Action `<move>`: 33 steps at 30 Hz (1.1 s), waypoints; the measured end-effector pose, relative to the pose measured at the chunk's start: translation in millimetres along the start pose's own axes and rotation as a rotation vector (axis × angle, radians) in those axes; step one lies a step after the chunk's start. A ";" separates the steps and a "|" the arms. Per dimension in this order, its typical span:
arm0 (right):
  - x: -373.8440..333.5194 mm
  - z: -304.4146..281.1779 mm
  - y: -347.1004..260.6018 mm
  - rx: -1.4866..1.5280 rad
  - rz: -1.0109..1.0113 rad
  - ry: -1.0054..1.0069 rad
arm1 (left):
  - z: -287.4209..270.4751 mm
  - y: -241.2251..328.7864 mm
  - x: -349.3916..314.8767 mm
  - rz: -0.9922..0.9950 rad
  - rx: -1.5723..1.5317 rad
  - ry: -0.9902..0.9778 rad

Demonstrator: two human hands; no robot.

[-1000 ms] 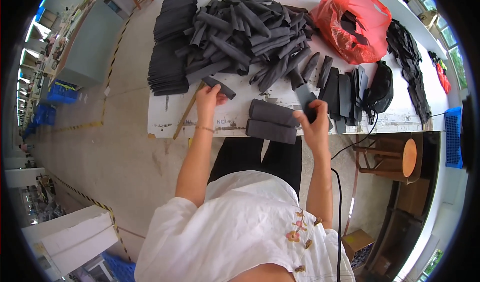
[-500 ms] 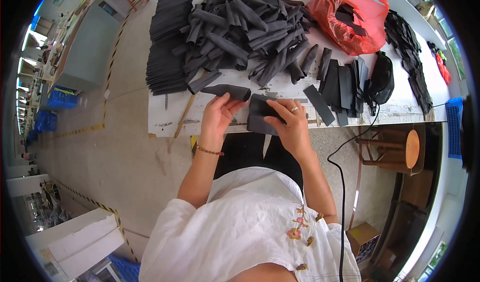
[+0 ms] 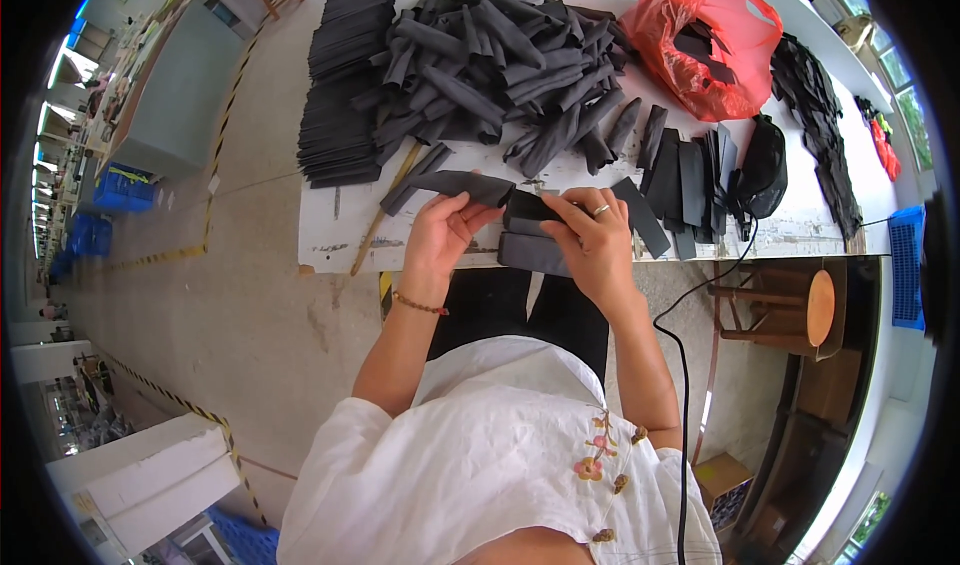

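The dark fabric strip (image 3: 455, 183) lies at the near edge of the white worktable (image 3: 330, 230), pinched at its near end by the left hand (image 3: 440, 235), whose thumb and fingers close on the cloth; from there the strip runs off toward ten o'clock. The right hand (image 3: 592, 237), at three o'clock from the left one, curls its fingers down over a small stack of folded dark pieces (image 3: 535, 250) and presses on it; whether it truly grips a piece cannot be told. The strip looks light, limp and soft, likely to sag or fold wherever it is unsupported, so a hold near an end or along an edge seems soundest. Both forearms reach up from the lower edge, wrists bent slightly inward, hands nearly touching. At twelve o'clock sits a large heap of rolled dark pieces (image 3: 500, 65), with a red plastic bag (image 3: 715, 50) at two o'clock
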State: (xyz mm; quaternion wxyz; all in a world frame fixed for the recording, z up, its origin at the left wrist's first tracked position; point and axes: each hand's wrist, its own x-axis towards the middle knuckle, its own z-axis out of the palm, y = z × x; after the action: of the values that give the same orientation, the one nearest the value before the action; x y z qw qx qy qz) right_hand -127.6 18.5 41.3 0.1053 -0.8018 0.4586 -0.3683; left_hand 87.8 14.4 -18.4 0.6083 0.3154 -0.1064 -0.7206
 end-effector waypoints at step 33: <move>15.3 -7.6 -12.8 -0.142 -0.166 0.010 | 3.7 6.5 3.6 -0.066 0.039 -0.084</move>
State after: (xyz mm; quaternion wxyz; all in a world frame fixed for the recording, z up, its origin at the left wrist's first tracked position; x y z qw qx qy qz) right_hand -119.7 14.5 60.7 0.0150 -0.8406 0.4162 -0.3464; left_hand 90.7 8.6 -13.3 0.5730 0.3002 -0.1355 -0.7504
